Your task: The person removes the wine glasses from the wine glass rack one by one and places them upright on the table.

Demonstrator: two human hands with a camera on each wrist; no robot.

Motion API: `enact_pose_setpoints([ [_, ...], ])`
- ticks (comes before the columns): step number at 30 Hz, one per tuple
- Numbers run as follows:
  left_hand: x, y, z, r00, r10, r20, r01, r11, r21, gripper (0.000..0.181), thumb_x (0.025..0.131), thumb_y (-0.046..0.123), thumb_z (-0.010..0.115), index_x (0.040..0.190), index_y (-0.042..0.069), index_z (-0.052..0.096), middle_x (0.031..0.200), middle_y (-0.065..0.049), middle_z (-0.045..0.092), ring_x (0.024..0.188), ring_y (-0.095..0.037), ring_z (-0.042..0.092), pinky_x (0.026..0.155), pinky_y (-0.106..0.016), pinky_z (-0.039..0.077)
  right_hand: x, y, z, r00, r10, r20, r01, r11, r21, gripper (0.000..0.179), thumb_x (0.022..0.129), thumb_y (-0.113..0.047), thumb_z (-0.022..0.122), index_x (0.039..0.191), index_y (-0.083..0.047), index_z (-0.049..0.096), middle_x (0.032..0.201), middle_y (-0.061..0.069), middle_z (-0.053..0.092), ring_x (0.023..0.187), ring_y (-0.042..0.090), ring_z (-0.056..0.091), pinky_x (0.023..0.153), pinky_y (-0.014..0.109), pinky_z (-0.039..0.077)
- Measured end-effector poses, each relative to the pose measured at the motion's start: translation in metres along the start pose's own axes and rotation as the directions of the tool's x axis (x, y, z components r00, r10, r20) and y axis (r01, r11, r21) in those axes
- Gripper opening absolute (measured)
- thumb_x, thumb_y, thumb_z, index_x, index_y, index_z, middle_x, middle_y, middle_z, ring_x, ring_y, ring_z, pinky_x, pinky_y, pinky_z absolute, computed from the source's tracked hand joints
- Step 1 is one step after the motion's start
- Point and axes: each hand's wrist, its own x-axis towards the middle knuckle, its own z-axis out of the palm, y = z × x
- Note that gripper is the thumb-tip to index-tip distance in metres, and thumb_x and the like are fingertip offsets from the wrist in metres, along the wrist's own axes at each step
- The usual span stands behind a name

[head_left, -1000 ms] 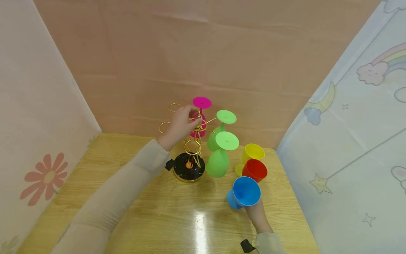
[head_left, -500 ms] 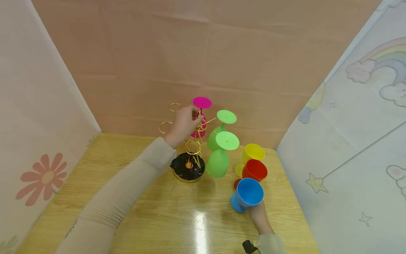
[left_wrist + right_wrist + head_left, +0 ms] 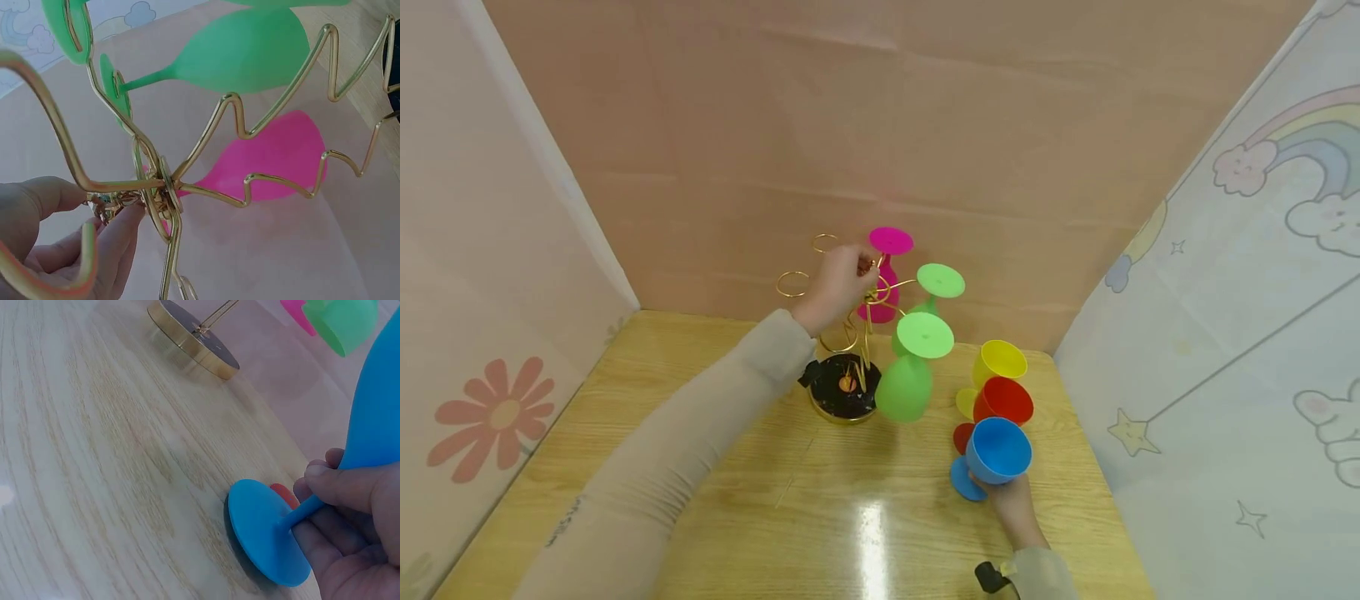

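Observation:
My left hand (image 3: 835,287) pinches the small ornament at the top of a gold wire stemware rack, which has a round black base (image 3: 835,400). Upside down in its loops hang a pink goblet (image 3: 891,241), a front green goblet (image 3: 906,387) and a rear green goblet (image 3: 940,281). The left wrist view shows thumb and fingertips (image 3: 122,219) at the ornament, behind the wires. My right hand (image 3: 1013,504) grips a blue goblet (image 3: 1000,454) by its stem. Its blue foot (image 3: 259,528) is close over the table, and the bowl opens upward.
Behind the blue goblet, a red goblet (image 3: 1002,400) and a yellow goblet (image 3: 1000,360) stand upright at the right of the wooden table (image 3: 760,517). Bare gold loops (image 3: 792,284) stick out on the rack's left. Fabric walls (image 3: 985,150) enclose the back and sides.
The rack has turned under my left hand: the pink goblet has shifted right and the front green goblet left. My right hand has moved the blue goblet slightly right.

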Motion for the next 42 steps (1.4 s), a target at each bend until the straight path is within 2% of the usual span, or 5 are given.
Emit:
enact_pose_setpoints([
  [4,0.004,-0.003,-0.002,0.999,-0.001,0.034,0.0,1.0,0.015,0.022,0.1,0.007,0.058,0.115,-0.006,0.067,0.109,-0.018,0.069,0.095,-0.027,0.064,0.084,-0.034,0.056,0.0,0.004,0.0,1.0,-0.004,0.006,0.004,0.999,0.049,0.081,0.09,-0.005,0.076,0.153,0.005,0.025,0.151,0.03,0.039,0.141,0.048,0.035,0.117,0.065,0.025],
  [12,0.009,-0.002,-0.005,0.995,-0.002,0.102,0.0,1.0,0.02,0.027,0.102,0.008,0.058,0.123,-0.009,0.064,0.117,-0.02,0.067,0.106,-0.03,0.063,0.094,-0.038,0.054,0.004,0.008,-0.003,1.0,-0.015,0.022,0.013,0.994,0.105,0.078,0.092,-0.004,0.073,0.154,0.002,0.026,0.149,0.027,0.042,0.139,0.042,0.037,0.115,0.064,0.028],
  [26,0.016,-0.01,-0.012,0.987,0.067,0.143,-0.07,0.997,0.017,0.024,0.101,0.0,0.054,0.121,-0.012,0.062,0.118,-0.025,0.065,0.11,-0.034,0.062,0.096,-0.04,0.053,0.015,0.005,-0.01,0.997,-0.044,0.067,0.039,0.997,0.071,0.075,0.094,-0.006,0.071,0.153,0.003,0.026,0.147,0.028,0.043,0.139,0.044,0.038,0.115,0.065,0.027],
  [33,0.018,-0.016,-0.018,0.98,0.072,0.184,-0.063,0.997,-0.052,0.027,0.103,-0.001,0.053,0.126,-0.011,0.06,0.125,-0.026,0.063,0.121,-0.036,0.059,0.102,-0.042,0.051,0.02,0.005,-0.012,0.996,-0.056,0.07,0.052,0.997,0.06,0.071,0.095,-0.006,0.071,0.152,0.002,0.028,0.144,0.026,0.046,0.136,0.041,0.041,0.115,0.063,0.029],
  [42,0.02,-0.022,-0.023,0.975,0.086,0.204,-0.077,0.996,-0.053,0.026,0.102,-0.001,0.053,0.124,-0.012,0.061,0.124,-0.026,0.064,0.121,-0.037,0.059,0.103,-0.042,0.05,0.023,0.007,-0.012,0.996,-0.042,0.082,0.037,0.997,0.064,0.069,0.096,-0.008,0.07,0.151,0.001,0.03,0.142,0.025,0.048,0.136,0.04,0.042,0.115,0.063,0.029],
])
